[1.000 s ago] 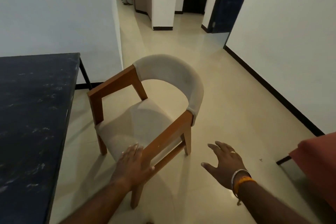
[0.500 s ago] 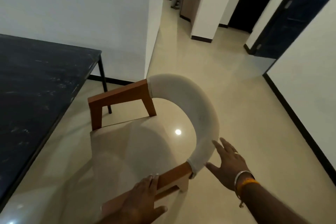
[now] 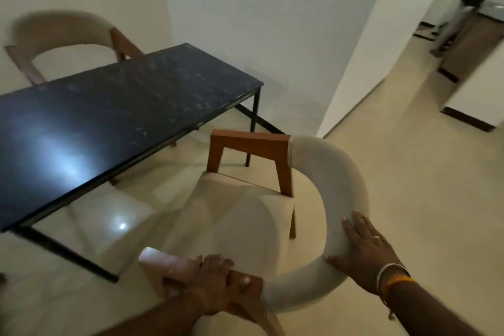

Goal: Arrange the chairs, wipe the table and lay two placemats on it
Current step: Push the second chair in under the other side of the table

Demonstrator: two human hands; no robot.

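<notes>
The chair (image 3: pixel 245 215) is gripped at its armrest by the left hand (image 3: pixel 210 289); the right hand (image 3: pixel 362 248) is laid flat on its backrest; the surface (image 3: pixel 114 106) lies upper left.

open floor (image 3: pixel 409 172) right of chair (image 3: pixel 346 185), table (image 3: pixel 122 106) left

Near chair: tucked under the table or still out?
Out. The near chair stands on open floor beside the black table, its seat clear of the tabletop edge. Left hand grips its wooden armrest; right hand rests on the padded backrest.
</notes>
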